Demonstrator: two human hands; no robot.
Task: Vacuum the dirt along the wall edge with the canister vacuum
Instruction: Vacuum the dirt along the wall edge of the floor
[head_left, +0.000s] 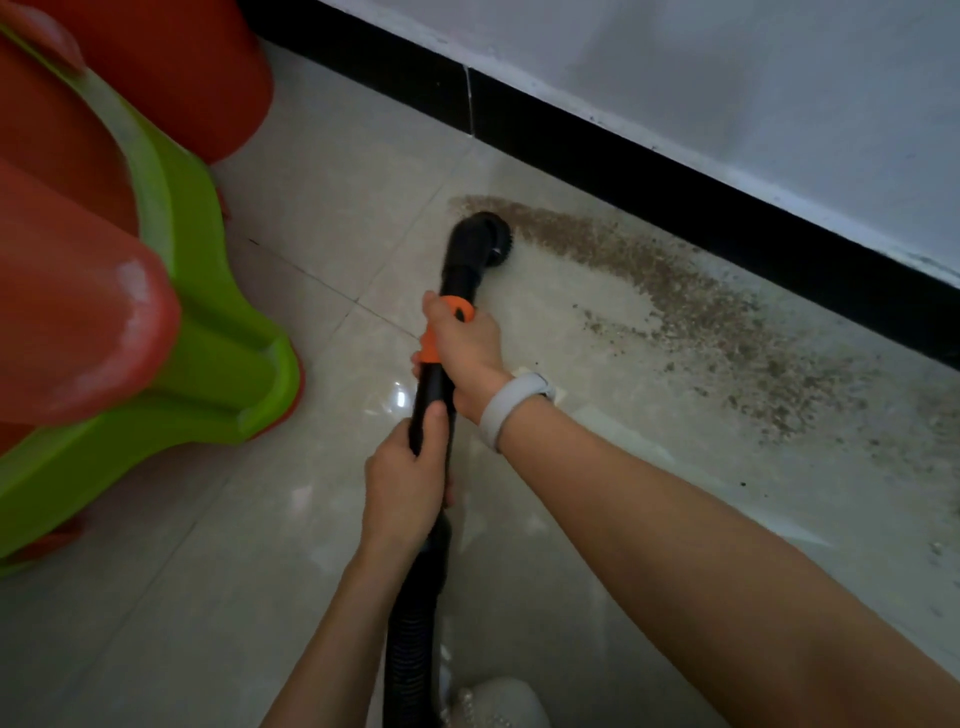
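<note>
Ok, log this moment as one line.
left hand grips wand | right hand grips orange collar | brush nozzle at dirt | dirt remains

The right hand grips the black vacuum wand at its orange collar, and the left hand grips the wand just behind it, above the ribbed hose that runs toward the bottom edge. The round brush nozzle rests on the pale tiled floor at the left end of a band of brown dirt, which spreads rightward beside the black baseboard under the white wall. A white wristband circles the right wrist, and red and green plastic furniture stands at left.
</note>
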